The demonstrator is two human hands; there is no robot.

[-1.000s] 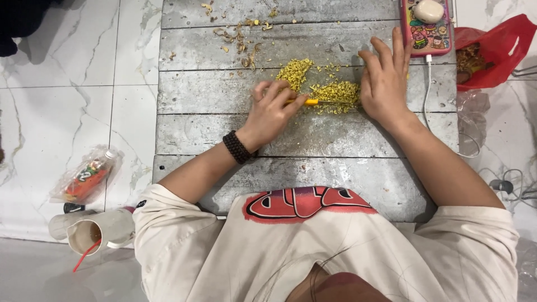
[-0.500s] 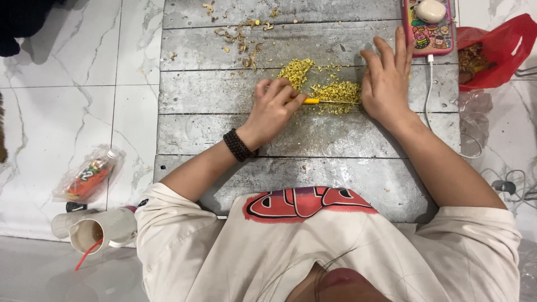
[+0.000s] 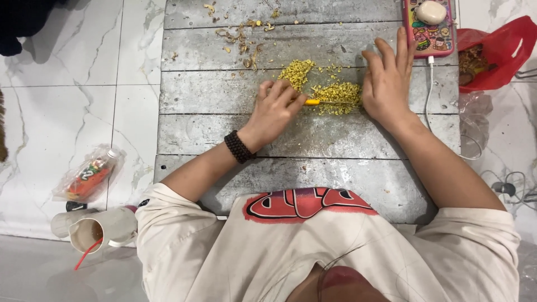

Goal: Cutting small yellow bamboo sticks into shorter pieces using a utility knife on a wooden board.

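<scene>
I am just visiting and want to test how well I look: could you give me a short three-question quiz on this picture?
1. True or false: the left hand grips a thin yellow-handled tool.
2. What does the right hand rest against?
A. a paper cup
B. a heap of small yellow chopped bits
C. a red bag
3. What does the weathered grey plank board lie on?

Key:
1. True.
2. B.
3. A white marble-patterned tile floor.
</scene>
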